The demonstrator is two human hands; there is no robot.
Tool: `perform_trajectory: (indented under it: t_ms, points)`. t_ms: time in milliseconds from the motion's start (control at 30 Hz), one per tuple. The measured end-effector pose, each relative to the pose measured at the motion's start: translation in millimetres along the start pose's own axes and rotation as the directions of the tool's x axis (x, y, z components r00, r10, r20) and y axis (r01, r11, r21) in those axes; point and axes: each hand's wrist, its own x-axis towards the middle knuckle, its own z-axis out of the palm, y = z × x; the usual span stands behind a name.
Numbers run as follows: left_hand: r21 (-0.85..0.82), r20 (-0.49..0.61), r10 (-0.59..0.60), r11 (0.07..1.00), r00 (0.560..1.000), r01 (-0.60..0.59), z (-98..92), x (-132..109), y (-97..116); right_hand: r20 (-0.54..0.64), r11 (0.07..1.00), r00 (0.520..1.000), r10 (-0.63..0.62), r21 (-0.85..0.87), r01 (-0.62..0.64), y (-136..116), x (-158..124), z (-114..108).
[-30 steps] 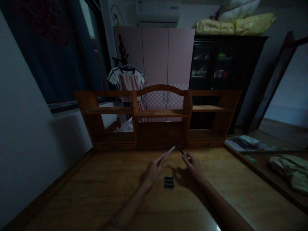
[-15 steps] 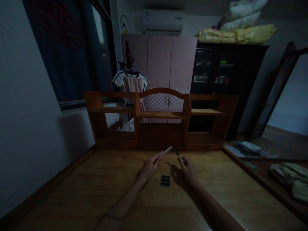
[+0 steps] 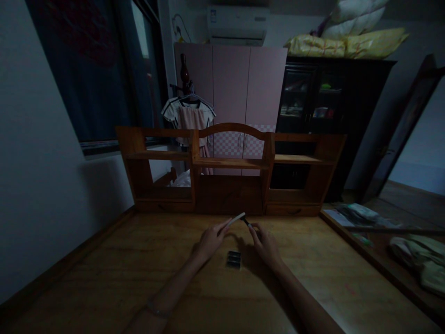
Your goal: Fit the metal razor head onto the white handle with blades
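Note:
My left hand is closed in a pinch on a thin pale stick-like piece that points up and to the right. My right hand pinches a small dark slender piece whose tip touches the end of the pale piece. Both hands hover over the wooden desk, just in front of the shelf unit. A small dark ribbed object lies on the desk between my wrists, untouched.
A wooden shelf unit stands at the back of the desk. The wall and a window run along the left. To the right, a lower surface holds papers and a cloth bundle. Wardrobes stand behind.
The two hands have drawn closer; the tips of the pale and dark pieces, apart before, now meet. The view has shifted slightly.

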Motion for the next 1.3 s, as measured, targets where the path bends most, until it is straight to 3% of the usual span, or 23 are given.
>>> perform_trajectory:
  t_ms: [667,867,1067,1300]
  points:
    - [0.075,-0.012,0.093,0.993,0.996,-0.092,-3.8,0.0,2.8,-0.069,1.000,0.998,0.016,-0.011,-0.016,-5.9,1.5,-9.3]
    - [0.119,-0.061,0.071,0.991,0.996,-0.063,-3.4,-0.7,5.7,-0.098,0.999,0.995,0.008,-0.045,-0.013,-9.0,0.2,-12.8]
    - [0.122,0.009,0.107,0.987,0.994,-0.107,-0.5,-2.1,4.2,-0.093,1.000,0.996,0.010,-0.015,-0.011,-9.1,0.6,-13.7]
    - [0.120,-0.062,0.098,0.989,0.993,-0.090,-2.2,0.1,0.8,-0.113,0.999,0.993,0.013,-0.029,-0.016,-3.0,0.8,-11.4]
